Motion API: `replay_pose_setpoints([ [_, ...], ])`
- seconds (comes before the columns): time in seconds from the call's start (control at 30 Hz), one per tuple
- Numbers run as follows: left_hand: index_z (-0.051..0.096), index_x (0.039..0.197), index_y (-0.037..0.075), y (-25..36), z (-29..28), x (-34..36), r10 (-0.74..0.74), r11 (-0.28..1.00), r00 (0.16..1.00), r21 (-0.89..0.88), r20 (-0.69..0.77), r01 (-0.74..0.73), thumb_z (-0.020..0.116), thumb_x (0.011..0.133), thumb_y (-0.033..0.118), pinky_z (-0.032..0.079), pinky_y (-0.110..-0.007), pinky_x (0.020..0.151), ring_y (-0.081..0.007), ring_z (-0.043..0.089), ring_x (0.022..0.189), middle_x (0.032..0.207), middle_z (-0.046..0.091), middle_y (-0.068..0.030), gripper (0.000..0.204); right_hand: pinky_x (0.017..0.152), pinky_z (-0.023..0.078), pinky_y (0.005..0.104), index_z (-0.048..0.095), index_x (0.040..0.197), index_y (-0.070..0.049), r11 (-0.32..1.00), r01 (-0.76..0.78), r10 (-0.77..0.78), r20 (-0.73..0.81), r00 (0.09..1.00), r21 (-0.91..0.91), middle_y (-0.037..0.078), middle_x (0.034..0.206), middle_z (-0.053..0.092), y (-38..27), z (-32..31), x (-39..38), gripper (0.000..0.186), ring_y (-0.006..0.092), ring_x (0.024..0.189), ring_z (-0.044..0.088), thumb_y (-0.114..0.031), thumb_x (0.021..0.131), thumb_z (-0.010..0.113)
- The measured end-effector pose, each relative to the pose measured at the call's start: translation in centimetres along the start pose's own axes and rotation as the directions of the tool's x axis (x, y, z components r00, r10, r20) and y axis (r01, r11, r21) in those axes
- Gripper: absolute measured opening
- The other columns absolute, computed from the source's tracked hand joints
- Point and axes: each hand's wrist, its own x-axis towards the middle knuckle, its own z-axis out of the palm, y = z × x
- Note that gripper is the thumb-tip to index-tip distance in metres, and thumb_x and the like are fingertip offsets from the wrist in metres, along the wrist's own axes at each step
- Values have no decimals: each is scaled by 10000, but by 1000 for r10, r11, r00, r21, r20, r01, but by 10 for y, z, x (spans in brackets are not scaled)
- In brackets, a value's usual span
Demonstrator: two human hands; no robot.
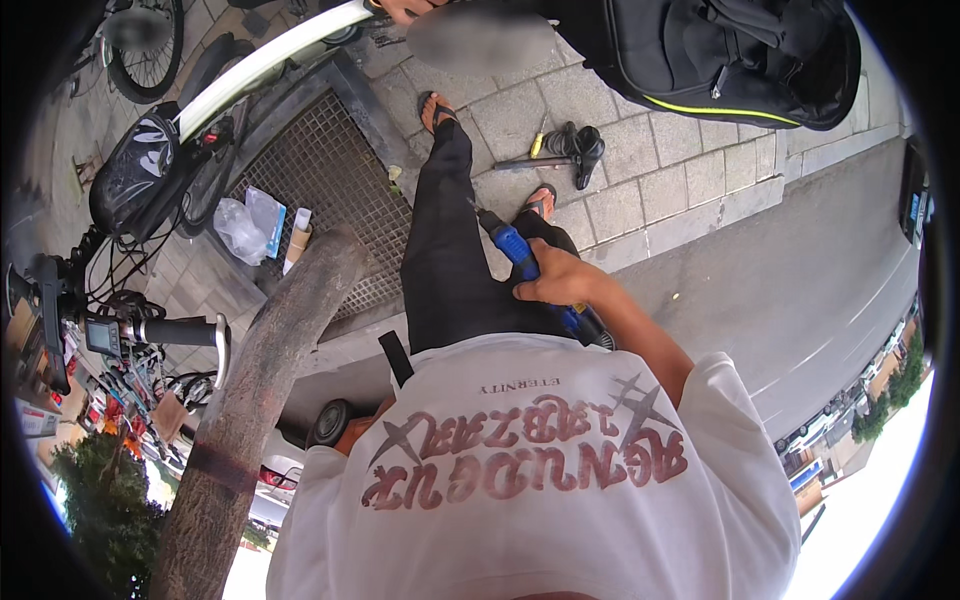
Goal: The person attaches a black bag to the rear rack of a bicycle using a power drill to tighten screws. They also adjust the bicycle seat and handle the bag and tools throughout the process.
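In my right hand (553,275) is a blue and black cordless drill (515,250), fingers wrapped round it, its thin bit pointing ahead past my thigh. Only a strip of my left arm (352,434) shows beside my white shirt; the hand's fingers are hidden. A flat black bar (395,360) sticks out near that arm; I cannot tell if it is held. On the paving by my feet lie a black bicycle saddle (590,152) with its seatpost (525,164) and a yellow-handled screwdriver (540,135).
A leaning tree trunk (270,380) rises at left beside a metal grate (330,160). Plastic wrap (240,230) lies on the grate. A bicycle handlebar (175,332) and white frame tube (270,70) stand left. Ahead are another person's hand (405,8) and a black bag (720,70).
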Motion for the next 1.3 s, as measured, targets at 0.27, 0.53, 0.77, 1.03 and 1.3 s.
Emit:
replay_pose_setpoints([
  [0.27,727,1149,67,-68,111,24,-31,994,990,104,136,17,621,1014,211,534,-352,888,-164,696,975,1045,741,-53,224,932,512,395,554,1288,45,947,-57,42,54,998,316,183,1053,683,132,84,-29,670,316,1012,668,-313,799,840],
  [0.53,727,1150,65,-64,176,117,3,980,934,185,356,-73,625,1007,195,541,-364,913,-174,705,997,1063,749,-62,220,794,538,339,575,1263,24,706,-161,112,115,987,690,89,931,657,186,145,-15,539,182,837,653,-184,837,831],
  [0.77,687,1237,79,66,198,140,311,950,950,25,25,-311,609,1030,212,568,-355,838,-188,714,978,1180,726,-41,258,759,544,327,545,1278,14,448,-95,77,67,995,889,70,932,647,224,187,10,523,167,804,642,-136,857,816],
  [1.03,690,1283,25,185,328,202,596,747,798,303,91,-592,759,936,194,576,-310,775,-168,730,937,1162,757,-89,393,684,561,307,558,1135,-44,123,-81,4,81,997,989,50,878,636,303,198,96,320,152,752,655,-121,907,769],
  [1.3,662,1316,17,256,516,315,672,316,685,729,280,-607,786,910,296,505,-451,1038,-352,677,1195,1232,731,-183,508,640,560,332,544,1096,-68,-109,-12,120,26,992,994,51,850,627,387,227,211,296,165,722,642,-165,916,757],
])
